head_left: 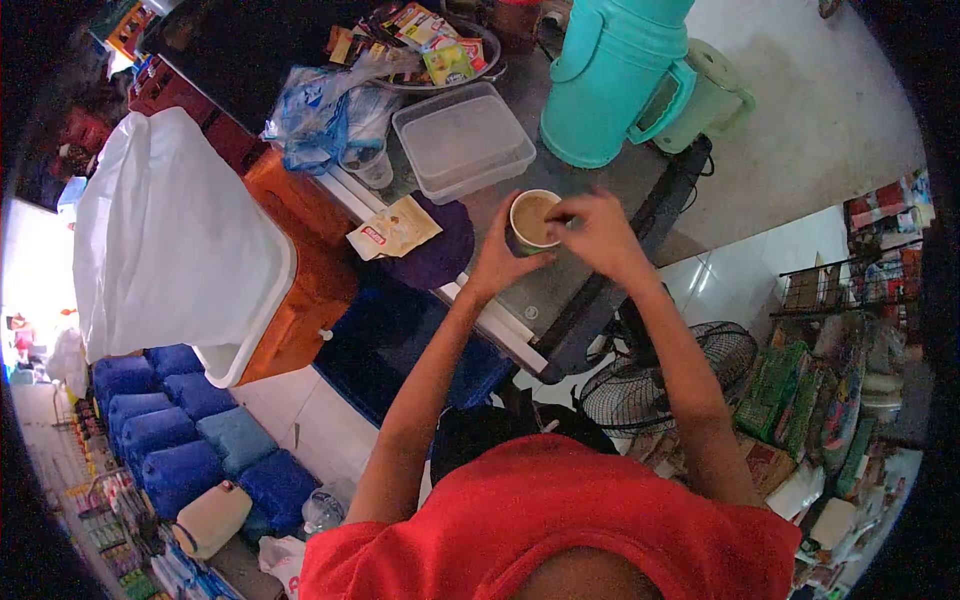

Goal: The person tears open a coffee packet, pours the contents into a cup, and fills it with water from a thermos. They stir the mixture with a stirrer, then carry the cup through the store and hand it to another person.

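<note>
From the head camera, looking down past my red shirt [560,520], both my arms reach up to the middle of the frame. The cup [530,218] stands there on the dark counter [560,290], just above centre, filled with a light brown drink. My left hand [495,262] wraps its lower left side, fingers curled against the wall and thumb up near the rim. My right hand [597,232] sits at the cup's right edge, its fingers bunched together over the rim. I cannot tell whether they pinch something small or only touch the rim.

Just left of the cup lie a torn tan sachet [393,230] and a purple cloth [443,248], the sachet partly on the cloth. Above them, a lidded clear plastic box [462,140] sits near the frame's upper middle. To its right stand a teal flask [610,80] and a pale green jug [708,95], touching each other. An orange cooler [305,250] with a white lid [170,230] fills the left. Blue jerrycans [180,430] line the lower left, and a fan [665,375] lies right of centre, below the counter.
</note>
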A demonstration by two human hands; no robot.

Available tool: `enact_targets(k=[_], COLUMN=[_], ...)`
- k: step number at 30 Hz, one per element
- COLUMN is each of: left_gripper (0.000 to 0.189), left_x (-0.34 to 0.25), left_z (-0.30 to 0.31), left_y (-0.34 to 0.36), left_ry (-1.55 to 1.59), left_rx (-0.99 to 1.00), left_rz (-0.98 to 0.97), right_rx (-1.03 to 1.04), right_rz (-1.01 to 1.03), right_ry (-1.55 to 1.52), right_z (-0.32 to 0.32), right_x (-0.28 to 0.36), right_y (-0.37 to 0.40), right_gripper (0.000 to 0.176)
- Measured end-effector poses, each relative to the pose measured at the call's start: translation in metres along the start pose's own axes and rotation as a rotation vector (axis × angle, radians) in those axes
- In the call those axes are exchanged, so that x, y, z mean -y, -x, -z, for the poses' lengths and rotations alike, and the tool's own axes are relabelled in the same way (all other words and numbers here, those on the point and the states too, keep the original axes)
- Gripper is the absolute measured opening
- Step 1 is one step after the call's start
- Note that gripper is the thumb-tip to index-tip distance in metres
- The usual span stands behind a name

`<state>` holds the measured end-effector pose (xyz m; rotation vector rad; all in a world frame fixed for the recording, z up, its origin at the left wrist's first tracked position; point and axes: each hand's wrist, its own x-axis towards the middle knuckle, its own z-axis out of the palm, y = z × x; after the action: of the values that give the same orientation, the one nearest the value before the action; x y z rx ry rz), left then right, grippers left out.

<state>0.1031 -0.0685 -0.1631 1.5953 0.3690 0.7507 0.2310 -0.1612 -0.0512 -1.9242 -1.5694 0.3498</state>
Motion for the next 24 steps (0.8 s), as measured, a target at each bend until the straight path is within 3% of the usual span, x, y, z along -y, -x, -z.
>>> enact_targets(k=[3,9,16,19,24], left_gripper=[0.093,0.09,0.087,0.086,0.085], left_x=[-0.004,0.01,0.007,0.019,0.011], left_z=[0.0,0.002,0.005,0.006,0.006], left_y=[0.003,0.007,0.01,0.012,0.013], left_ry=[-0.068,-0.189,-0.236,-0.187,-0.228], left_rx=[-0.006,-0.033,-0.028,-0.04,-0.033], left_rz=[0.01,0.01,0.016,-0.022,0.014], right_rx=[-0.148,0.03,-0.13,0.037,-0.16], right_rz=[0.054,0.003,0.104,0.034,0.067], right_ry=[0.22,0.114,0.167,0.066,0.271], right_z=[-0.002,-0.003,-0.005,-0.002,-0.008], right_x=[-0.012,0.0,0.0,0.006,-0.006], right_y=[-0.011,0.0,-0.002,0.002,-0.011], right_gripper=[0.013,0.012,0.012,0.013,0.02])
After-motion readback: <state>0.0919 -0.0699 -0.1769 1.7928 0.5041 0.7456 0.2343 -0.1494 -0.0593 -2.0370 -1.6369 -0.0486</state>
